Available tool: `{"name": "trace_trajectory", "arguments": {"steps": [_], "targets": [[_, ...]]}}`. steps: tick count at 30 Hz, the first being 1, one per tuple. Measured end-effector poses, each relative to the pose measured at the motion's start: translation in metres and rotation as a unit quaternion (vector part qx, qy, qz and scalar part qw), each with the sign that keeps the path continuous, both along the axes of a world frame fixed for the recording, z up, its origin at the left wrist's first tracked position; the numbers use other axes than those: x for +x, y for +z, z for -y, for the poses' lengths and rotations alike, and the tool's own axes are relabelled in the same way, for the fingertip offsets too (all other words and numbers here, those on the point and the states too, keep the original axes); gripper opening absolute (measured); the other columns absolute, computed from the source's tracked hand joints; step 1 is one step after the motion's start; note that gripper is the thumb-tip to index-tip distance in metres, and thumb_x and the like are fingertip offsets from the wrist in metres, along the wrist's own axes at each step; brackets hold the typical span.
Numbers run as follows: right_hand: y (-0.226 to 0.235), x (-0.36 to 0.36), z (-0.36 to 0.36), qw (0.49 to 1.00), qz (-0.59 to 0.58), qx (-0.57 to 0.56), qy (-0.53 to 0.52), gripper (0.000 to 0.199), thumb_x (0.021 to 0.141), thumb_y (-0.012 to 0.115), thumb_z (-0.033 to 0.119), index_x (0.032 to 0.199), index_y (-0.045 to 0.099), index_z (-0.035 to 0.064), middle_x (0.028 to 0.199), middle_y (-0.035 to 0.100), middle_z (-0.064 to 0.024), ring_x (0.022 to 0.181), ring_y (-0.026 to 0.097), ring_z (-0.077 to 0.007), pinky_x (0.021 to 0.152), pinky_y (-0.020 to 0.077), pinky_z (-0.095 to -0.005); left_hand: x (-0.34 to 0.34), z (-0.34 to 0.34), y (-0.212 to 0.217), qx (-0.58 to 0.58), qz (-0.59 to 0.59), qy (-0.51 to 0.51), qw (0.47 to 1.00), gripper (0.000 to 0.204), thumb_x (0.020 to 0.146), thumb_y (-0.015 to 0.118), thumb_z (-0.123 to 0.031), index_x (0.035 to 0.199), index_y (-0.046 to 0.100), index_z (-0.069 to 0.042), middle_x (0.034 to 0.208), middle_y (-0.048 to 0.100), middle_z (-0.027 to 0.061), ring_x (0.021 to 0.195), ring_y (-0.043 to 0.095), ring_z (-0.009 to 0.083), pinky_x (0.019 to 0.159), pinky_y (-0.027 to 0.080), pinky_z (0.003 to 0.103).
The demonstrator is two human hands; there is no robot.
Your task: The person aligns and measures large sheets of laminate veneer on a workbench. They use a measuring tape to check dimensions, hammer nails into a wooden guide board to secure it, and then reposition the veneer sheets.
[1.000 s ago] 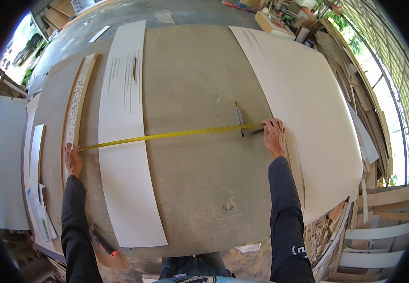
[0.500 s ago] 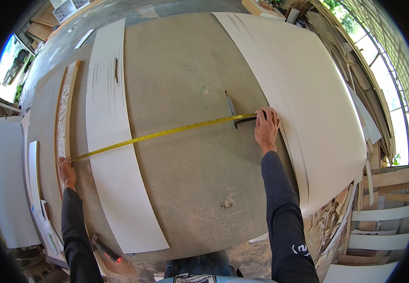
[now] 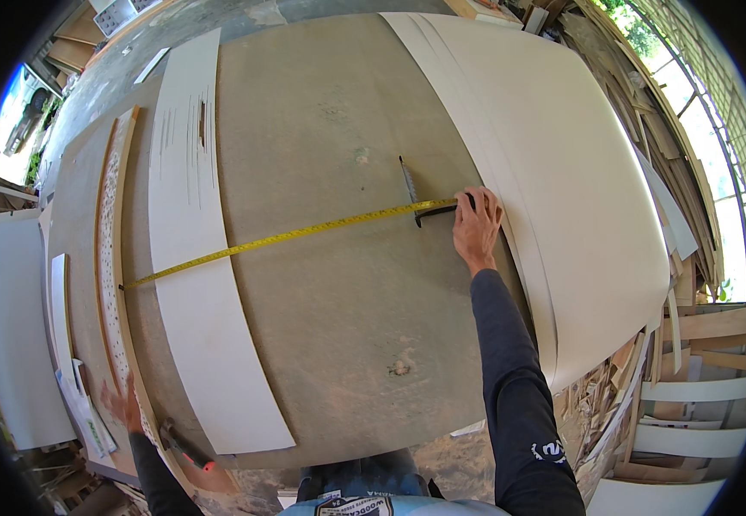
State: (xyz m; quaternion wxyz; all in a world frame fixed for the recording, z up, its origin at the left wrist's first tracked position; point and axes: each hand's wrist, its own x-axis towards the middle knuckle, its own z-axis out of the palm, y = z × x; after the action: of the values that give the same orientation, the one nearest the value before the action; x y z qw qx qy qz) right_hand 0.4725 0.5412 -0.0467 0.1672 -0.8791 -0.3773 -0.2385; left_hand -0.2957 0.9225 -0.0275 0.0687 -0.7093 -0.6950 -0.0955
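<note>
A yellow tape measure (image 3: 304, 231) stretches across the worktable. Its end tab rests at the right edge of a long wood-edged strip (image 3: 111, 215), and it crosses a white panel (image 3: 252, 361). My right hand (image 3: 478, 230) is closed around the tape's case, mostly hidden by the fingers, beside the large white sheet. Under the tape near that hand lies a square (image 3: 410, 183) with a dark handle. My left hand (image 3: 122, 404), somewhat blurred, is at the near part of the wood-edged strip, fingers apart and off the tape; whether it touches the strip I cannot tell.
A large white sheet (image 3: 562, 155) covers the table's right side. Close to my left forearm lies a black-and-red-handled tool (image 3: 188, 447). Narrow white offcuts (image 3: 61, 301) lie at the left edge. Stacked boards (image 3: 699, 391) and wood scraps stand at the right.
My left hand has let go of the tape's end and moved nearer to me along the wood-edged strip. The tape stays stretched, with my right hand still at its case.
</note>
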Motion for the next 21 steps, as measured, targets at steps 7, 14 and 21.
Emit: {"name": "trace_trajectory", "arguments": {"steps": [7, 14, 21], "targets": [[0.002, 0.003, 0.001, 1.000, -0.016, -0.004, 0.006, 0.022, 0.082, 0.066, 0.008, 0.103, 0.064, 0.0138, 0.116, 0.056, -0.0031, 0.121, 0.046, -0.0279, 0.093, 0.0375, -0.0465, -0.050, 0.102, 0.012, -0.160, -0.030, 0.136, 0.977, 0.111, 0.068, 0.075, -0.061, 0.149, 0.030, 0.000, 0.151, 0.034, 0.0251, 0.139, 0.032, 0.0418, 0.112, 0.028, 0.052], [-0.003, 0.003, 0.000, 1.000, -0.011, -0.011, 0.010, 0.020, 0.083, 0.065, 0.008, 0.102, 0.064, 0.0142, 0.117, 0.056, -0.0031, 0.121, 0.045, -0.0287, 0.093, 0.0371, -0.0476, -0.077, 0.086, -0.006, -0.128, 0.068, 0.069, 0.987, 0.097, 0.071, 0.079, -0.040, 0.142, 0.036, 0.011, 0.143, 0.038, 0.0312, 0.134, 0.037, 0.0427, 0.112, 0.030, 0.043], [-0.005, 0.004, 0.003, 1.000, -0.013, -0.020, 0.002, 0.020, 0.084, 0.064, 0.009, 0.103, 0.064, 0.0148, 0.119, 0.055, -0.0029, 0.122, 0.044, -0.0284, 0.093, 0.0362, -0.0485, -0.071, 0.090, -0.004, -0.123, 0.048, 0.065, 0.989, 0.092, 0.073, 0.076, -0.035, 0.140, 0.036, 0.014, 0.142, 0.041, 0.0309, 0.133, 0.039, 0.0420, 0.112, 0.030, 0.041]]}}
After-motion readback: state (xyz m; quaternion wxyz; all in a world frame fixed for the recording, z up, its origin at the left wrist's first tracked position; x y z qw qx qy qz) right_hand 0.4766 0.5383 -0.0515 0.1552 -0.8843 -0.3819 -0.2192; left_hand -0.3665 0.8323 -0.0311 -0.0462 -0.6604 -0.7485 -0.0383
